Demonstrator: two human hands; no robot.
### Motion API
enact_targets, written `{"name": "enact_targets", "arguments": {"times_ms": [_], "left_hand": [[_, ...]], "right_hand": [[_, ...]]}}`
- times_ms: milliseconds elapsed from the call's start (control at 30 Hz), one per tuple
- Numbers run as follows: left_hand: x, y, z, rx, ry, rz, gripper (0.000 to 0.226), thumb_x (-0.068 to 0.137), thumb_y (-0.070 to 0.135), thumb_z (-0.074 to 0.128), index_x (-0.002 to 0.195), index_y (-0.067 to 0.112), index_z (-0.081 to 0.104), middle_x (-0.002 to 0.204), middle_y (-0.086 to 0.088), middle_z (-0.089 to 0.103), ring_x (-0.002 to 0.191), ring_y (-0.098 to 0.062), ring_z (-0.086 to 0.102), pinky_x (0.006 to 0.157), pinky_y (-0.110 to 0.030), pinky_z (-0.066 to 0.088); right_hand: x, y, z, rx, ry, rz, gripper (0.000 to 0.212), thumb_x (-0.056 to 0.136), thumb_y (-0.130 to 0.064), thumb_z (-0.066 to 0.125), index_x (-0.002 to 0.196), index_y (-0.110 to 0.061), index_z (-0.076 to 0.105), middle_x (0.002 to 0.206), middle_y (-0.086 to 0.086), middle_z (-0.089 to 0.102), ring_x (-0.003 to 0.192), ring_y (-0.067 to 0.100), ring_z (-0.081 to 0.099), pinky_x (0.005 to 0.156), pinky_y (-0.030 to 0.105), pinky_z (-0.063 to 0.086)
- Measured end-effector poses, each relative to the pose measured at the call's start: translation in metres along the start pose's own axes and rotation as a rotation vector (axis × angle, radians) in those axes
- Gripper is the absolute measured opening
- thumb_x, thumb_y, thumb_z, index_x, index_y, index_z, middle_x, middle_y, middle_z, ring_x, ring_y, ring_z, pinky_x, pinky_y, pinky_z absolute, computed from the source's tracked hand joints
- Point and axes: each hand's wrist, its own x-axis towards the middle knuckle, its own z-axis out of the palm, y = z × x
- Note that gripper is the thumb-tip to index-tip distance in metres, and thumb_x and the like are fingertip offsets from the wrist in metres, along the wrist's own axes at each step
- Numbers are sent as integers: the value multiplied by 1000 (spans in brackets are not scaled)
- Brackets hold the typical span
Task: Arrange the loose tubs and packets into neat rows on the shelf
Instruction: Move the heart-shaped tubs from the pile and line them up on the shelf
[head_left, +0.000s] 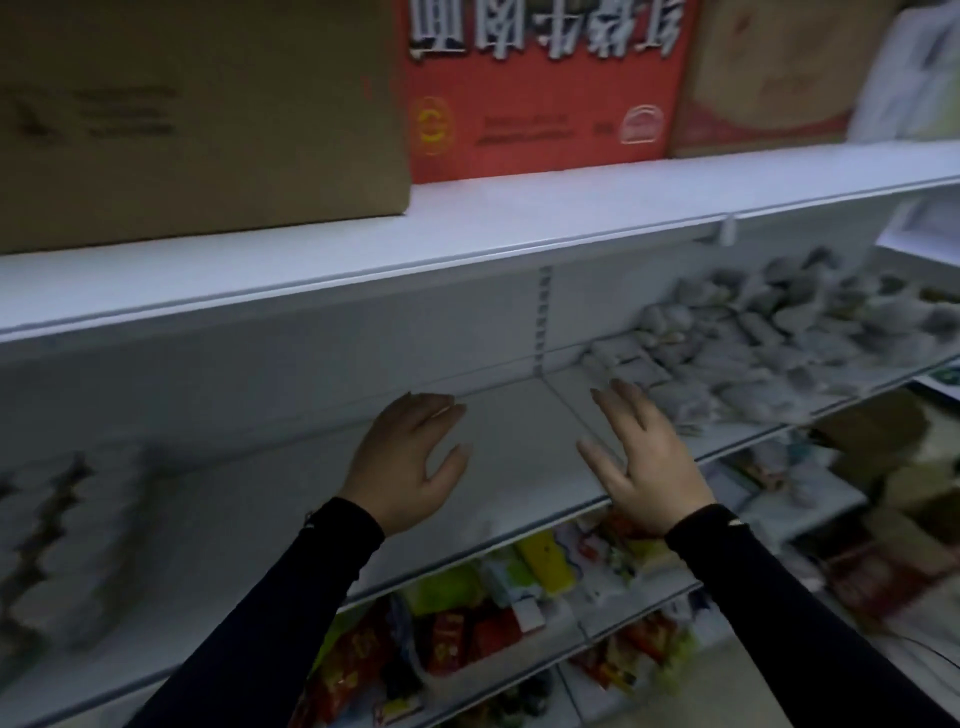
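— Where are your hands right now?

— Both are raised over the bare middle stretch of the white shelf (498, 457). My left hand (410, 457) has its fingers relaxed and slightly bent, thumb out to the right, holding nothing. My right hand (644, 457) is spread, fingers straight and pointing toward the far side of the shelf, also holding nothing. Whether either palm actually touches the shelf board I cannot tell.

— And the packets?

— The loose pale packets (779, 338) lie in a jumbled heap on the same shelf, to the right of my right hand, the nearest ones just beside my fingertips. More pale packets (72, 530) sit at the left end, too blurred to make out.

— What else is around?

— On the shelf above stand a brown carton (197, 114) on the left and a red carton (540, 88) beside it. Below, near me, colourful packets (467, 623) fill the lower shelves.
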Motion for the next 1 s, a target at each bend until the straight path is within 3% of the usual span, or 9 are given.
{"name": "enact_targets", "arguments": {"times_ms": [100, 267, 500, 667, 733, 900, 1000], "left_hand": [[40, 45, 45, -37, -35, 39, 53, 91, 44, 46, 127, 9, 63, 129, -11, 62, 116, -25, 54, 106, -45, 40], [111, 135, 115, -55, -30, 130, 50, 93, 41, 47, 122, 4, 65, 123, -16, 64, 113, -21, 47, 97, -24, 32], [194, 215, 195, -22, -75, 135, 53, 94, 46, 42, 123, 7, 64, 123, -12, 64, 112, -28, 57, 94, -35, 45], [260, 233, 249, -1, -40, 179, 50, 91, 41, 46, 117, 4, 65, 112, -15, 67, 102, -28, 59, 88, -31, 41], [290, 229, 271, 18, -32, 168, 50, 91, 41, 45, 115, 2, 65, 108, -16, 67, 99, -30, 60, 84, -35, 47], [365, 205, 320, 110, -32, 120, 36, 84, 37, 51, 94, 7, 68, 90, -12, 66, 84, -34, 63, 74, -39, 51], [402, 186, 340, 190, -65, 101, 40, 81, 36, 50, 101, 6, 68, 93, -16, 65, 85, -38, 63, 77, -42, 53]], "right_hand": [[-16, 66, -28, -50, 2, 47, 63, 97, -56, 31, 140, -13, 45, 148, 14, 38, 136, 30, 36, 109, 44, 35], [-37, 177, -80, -85, -12, 161, 65, 96, -62, 22, 148, -24, 31, 156, 2, 24, 142, 21, 25, 114, 41, 29], [-38, 290, -139, -91, -16, 277, 64, 95, -57, 30, 150, -24, 27, 158, -1, 20, 144, 18, 20, 116, 38, 26], [-11, 358, -156, -94, 28, 354, 61, 96, -52, 36, 148, -20, 31, 155, 3, 26, 141, 21, 25, 113, 39, 29], [8, 382, -156, -126, 34, 356, 64, 95, -55, 33, 148, -19, 32, 153, 5, 27, 141, 23, 27, 112, 42, 31], [61, 430, -150, -204, -9, 336, 58, 99, -48, 40, 147, -17, 32, 151, 9, 31, 137, 25, 32, 110, 36, 31], [94, 455, -142, -245, -49, 327, 59, 98, -51, 40, 147, -19, 33, 149, 10, 34, 131, 29, 39, 103, 39, 38]]}}
